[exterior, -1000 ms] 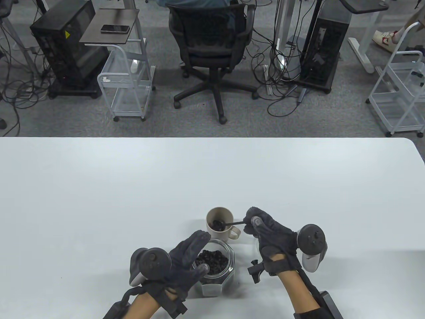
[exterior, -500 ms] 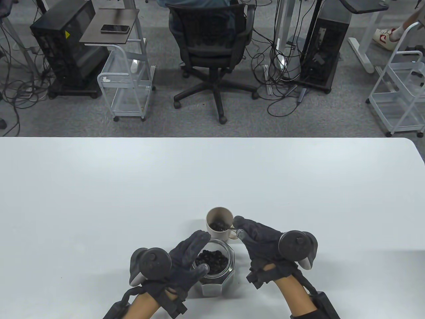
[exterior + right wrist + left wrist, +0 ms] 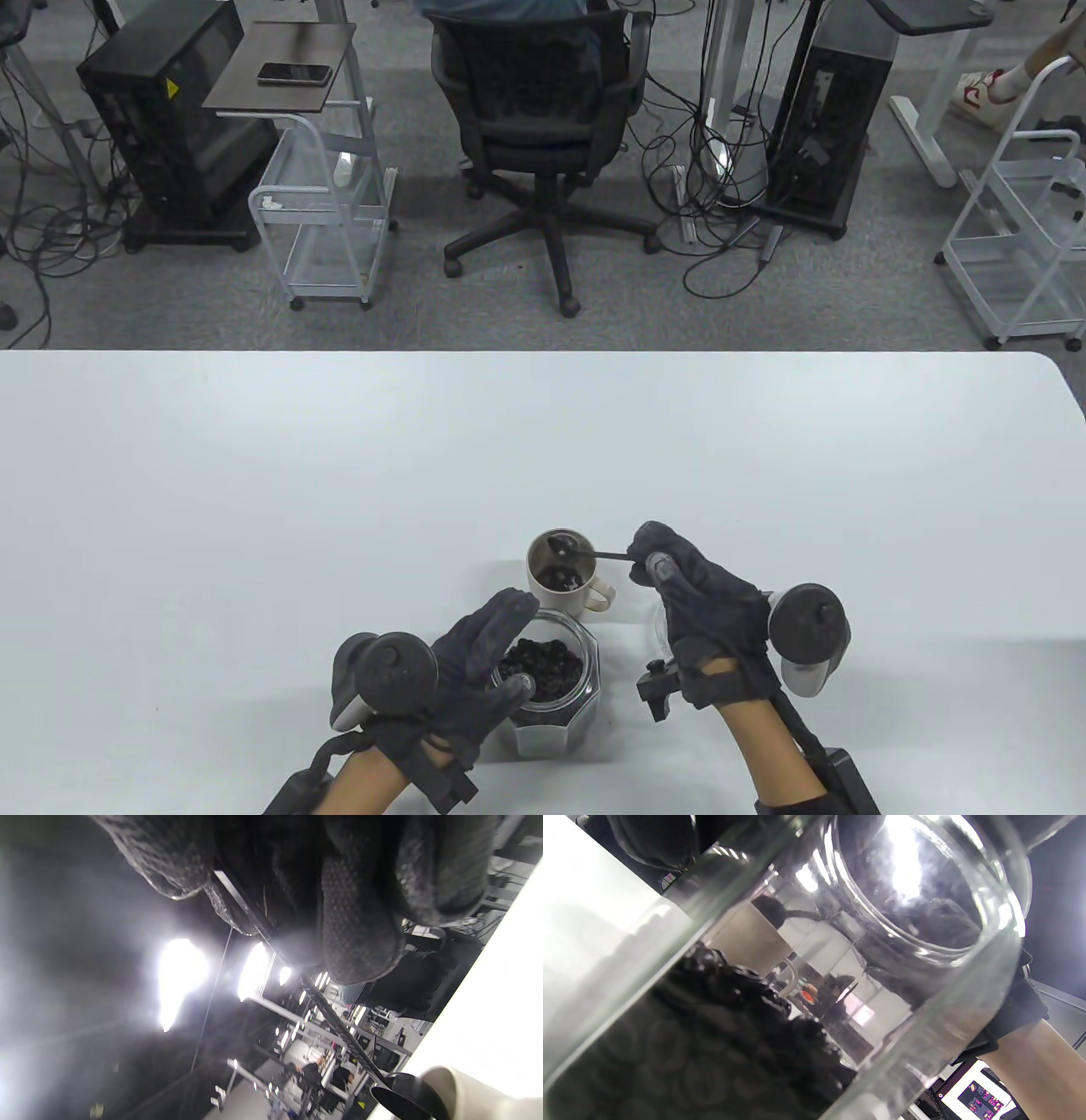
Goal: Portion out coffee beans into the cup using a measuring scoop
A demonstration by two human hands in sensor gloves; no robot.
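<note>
The beige cup (image 3: 558, 570) stands on the white surface (image 3: 254, 509), near its front edge, with a layer of coffee beans (image 3: 562, 579) lying in its bottom and its handle turned to the right. The dark measuring scoop (image 3: 563, 543) hangs over the far part of the cup's mouth, its bowl above the rim and its thin handle running out to the right of the cup. The right hand (image 3: 691, 590) has that handle end in a pinch grip, thumb and forefinger closed on it, the other fingers curled under; in the right wrist view the fingertips (image 3: 360, 938) press together around the slim stem, and the scoop's bowl (image 3: 403, 1096) shows low down beside the cup's rim (image 3: 462, 1086). Whether the bowl carries any beans cannot be told.

Just in front of the cup, almost touching it, stands a faceted glass jar (image 3: 551, 679), open at the top and holding dark beans. The left hand (image 3: 475, 671) is wrapped round the jar's left side, fingers curved along the glass and the thumb lying across the near rim. The left wrist view looks straight through the jar wall (image 3: 925, 1018), with beans (image 3: 704, 1035) heaped inside and the cup (image 3: 746, 938) seen beyond.

Beyond the surface, on the carpeted floor behind the cup, stands a black office chair (image 3: 543, 110).
</note>
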